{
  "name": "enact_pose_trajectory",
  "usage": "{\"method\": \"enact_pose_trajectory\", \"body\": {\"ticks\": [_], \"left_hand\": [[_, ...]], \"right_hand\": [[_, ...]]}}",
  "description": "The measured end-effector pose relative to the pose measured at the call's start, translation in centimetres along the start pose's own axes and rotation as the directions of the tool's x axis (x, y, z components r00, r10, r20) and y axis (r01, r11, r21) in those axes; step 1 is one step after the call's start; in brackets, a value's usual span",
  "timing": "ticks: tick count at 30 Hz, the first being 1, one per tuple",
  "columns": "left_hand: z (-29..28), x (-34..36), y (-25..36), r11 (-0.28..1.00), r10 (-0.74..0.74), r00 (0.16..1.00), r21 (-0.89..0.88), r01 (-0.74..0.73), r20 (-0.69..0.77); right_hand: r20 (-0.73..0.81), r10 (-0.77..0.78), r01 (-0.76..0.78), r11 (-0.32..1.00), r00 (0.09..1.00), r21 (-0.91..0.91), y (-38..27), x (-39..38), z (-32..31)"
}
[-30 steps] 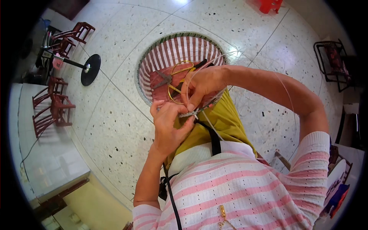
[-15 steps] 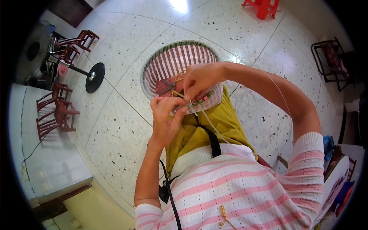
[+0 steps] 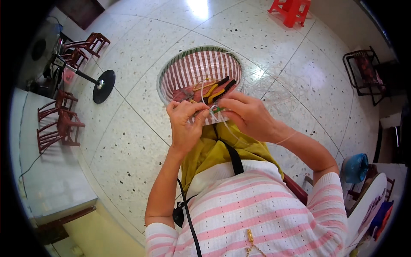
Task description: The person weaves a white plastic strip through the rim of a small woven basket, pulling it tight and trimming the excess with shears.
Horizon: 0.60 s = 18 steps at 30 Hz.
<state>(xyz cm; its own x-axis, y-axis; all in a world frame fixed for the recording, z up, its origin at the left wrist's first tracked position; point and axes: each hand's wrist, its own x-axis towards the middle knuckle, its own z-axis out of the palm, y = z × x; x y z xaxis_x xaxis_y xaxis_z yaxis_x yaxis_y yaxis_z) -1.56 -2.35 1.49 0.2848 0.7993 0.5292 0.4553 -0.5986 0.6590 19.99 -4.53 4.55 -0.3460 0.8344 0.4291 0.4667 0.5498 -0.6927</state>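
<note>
Hands meeting at striped basket's (image 3: 188,70) near rim.
Left hand (image 3: 185,123) pinches rim; right hand (image 3: 247,114) curled beside, grip unclear.

Right hand (image 3: 247,112) lower and farther right, elbow (image 3: 329,164) dropped; yellow-and-black tools (image 3: 219,94) in basket (image 3: 182,70) more exposed

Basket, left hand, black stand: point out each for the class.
Basket (image 3: 184,70): head view, striped inner wall.
Left hand (image 3: 185,124): head view, its back.
Black stand (image 3: 106,88): head view, round base.
</note>
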Motion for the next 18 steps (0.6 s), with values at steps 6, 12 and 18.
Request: {"method": "enact_pose_trajectory", "body": {"ticks": [6,12,18], "left_hand": [[0.1,-0.1,-0.4,1.000,-0.015,1.000,0.019,0.014,0.022],[-0.1,-0.2,-0.1,0.996,0.056,0.996,0.059,-0.060,0.071],[0.7,-0.3,-0.8,0.978,0.151,0.988,0.145,-0.148,-0.014]], "right_hand": [[0.200,-0.420,0.463,0.840,0.885,-0.285,1.8,4.2,-0.5],[0.381,-0.257,0.376,0.883,0.888,-0.282,1.8,4.5,-0.6],[0.355,-0.342,0.440,0.865,0.870,-0.243,2.5,3.9,-0.3]]}}
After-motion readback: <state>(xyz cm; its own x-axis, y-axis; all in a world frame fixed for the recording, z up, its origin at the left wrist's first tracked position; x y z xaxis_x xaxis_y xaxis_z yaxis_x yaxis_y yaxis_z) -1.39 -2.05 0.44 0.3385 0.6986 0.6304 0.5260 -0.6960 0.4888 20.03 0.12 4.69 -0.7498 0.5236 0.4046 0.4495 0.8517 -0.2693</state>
